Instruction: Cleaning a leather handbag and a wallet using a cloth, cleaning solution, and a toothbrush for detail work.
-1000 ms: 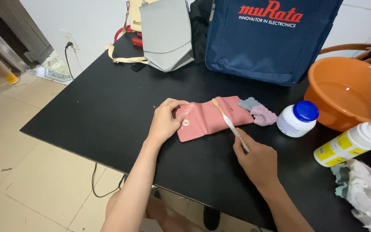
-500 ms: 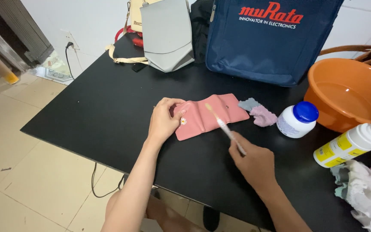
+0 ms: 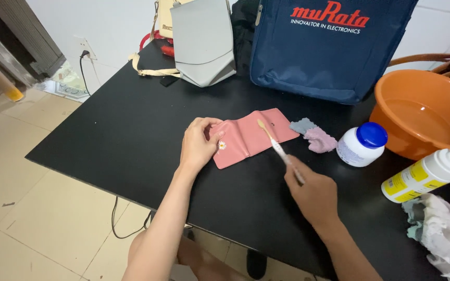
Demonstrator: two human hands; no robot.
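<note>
on the black table (image 3: 105, 135), everything sits around an opened pink wallet (image 3: 251, 138), so take that as the landmark. behind it stands a dark blue bag (image 3: 329, 52), with a grey bag (image 3: 201, 41) behind it and to the left. to the wallet's right and well apart is an orange basin (image 3: 423, 119) holding water; nearer on that side stands a white jar with a blue lid (image 3: 361, 144), and farther right and forward lies a white and yellow pump bottle (image 3: 430, 171). two small cloth scraps (image 3: 313, 135) lie just beside the wallet's right edge.

the left hand (image 3: 198, 145) presses flat on the wallet's left end, fingers spread and curled over the edge, likely pinning it so it does not slide. the right hand (image 3: 311, 192), in front of the wallet to the right, is closed around the handle of a toothbrush (image 3: 277, 145), whose bristle end rests on the wallet's middle, angled as for scrubbing. the wallet lies under the left fingertips and apart from the right fingers.
</note>
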